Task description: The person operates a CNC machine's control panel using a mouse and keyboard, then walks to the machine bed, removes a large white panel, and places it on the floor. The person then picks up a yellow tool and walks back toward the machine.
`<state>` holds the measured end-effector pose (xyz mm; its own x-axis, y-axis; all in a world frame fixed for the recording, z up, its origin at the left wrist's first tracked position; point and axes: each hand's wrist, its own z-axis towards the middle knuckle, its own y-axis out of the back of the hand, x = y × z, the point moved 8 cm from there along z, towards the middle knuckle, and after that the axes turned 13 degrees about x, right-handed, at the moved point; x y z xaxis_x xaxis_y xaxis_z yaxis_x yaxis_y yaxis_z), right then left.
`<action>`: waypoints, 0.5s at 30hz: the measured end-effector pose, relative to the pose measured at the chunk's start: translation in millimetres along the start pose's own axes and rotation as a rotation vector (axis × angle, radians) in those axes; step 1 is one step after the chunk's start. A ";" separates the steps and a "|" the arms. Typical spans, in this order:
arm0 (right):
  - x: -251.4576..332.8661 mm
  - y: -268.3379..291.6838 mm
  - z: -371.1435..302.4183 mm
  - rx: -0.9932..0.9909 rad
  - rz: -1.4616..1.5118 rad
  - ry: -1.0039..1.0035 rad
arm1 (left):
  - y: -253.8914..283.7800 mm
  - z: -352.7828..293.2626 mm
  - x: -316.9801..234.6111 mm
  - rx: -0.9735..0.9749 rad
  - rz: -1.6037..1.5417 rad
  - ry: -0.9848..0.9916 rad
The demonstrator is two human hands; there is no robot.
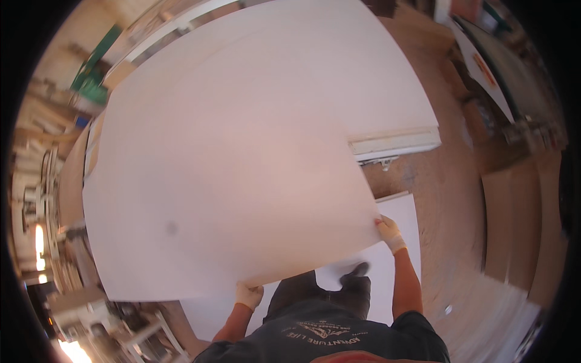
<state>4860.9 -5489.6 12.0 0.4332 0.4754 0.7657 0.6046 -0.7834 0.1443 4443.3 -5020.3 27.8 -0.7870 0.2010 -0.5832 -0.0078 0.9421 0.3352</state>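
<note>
A large white sheet (230, 199), likely a thin board, spreads across the middle of the head view and hides much of what lies under it. My right hand (390, 235), in a pale glove, grips its right edge close to the near corner. Along the near edge, my left hand (249, 295), also gloved, is closed on the sheet with its fingers partly hidden. Beyond it, a second white surface (339, 54) reaches toward the far right, and where one meets the other is hard to make out.
A pale beam with metal fittings (396, 144) juts out right of the sheet. Another white sheet (399, 278) lies on the floor by my feet. Brown boards (511, 224) are at the right. Machinery (91, 320) stands at the lower left, green equipment (94, 78) at the far left.
</note>
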 end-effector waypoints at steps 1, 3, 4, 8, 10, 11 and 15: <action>-5.7 30.9 1.5 0.011 -0.020 0.045 | -29.7 1.7 -7.0 -0.005 -0.167 -0.013; -26.9 90.2 5.7 0.033 0.025 0.045 | -89.6 4.8 -30.5 0.003 -0.423 -0.058; -42.0 122.0 5.0 0.033 0.074 0.005 | -123.9 3.9 -49.0 0.038 -0.520 -0.093; -87.3 277.1 -16.7 -0.190 -0.295 -0.135 | -262.9 2.3 -123.3 0.086 -1.009 -0.077; -111.8 344.4 -30.8 -0.070 -0.146 -0.134 | -313.5 -7.8 -130.6 0.085 -1.553 0.066; -127.9 375.6 -40.4 0.024 -0.097 -0.153 | -334.4 -16.7 -123.2 -0.051 -1.999 0.164; -205.3 499.4 -87.7 -0.066 -0.421 -0.183 | -300.1 -44.3 -67.4 -0.301 -1.746 -0.226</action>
<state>5015.3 -6013.5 -18.2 0.2736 0.8156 0.5098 0.7118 -0.5282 0.4629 4471.4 -5328.5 -0.7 0.3476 -0.8244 -0.4468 -0.7797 0.0106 -0.6261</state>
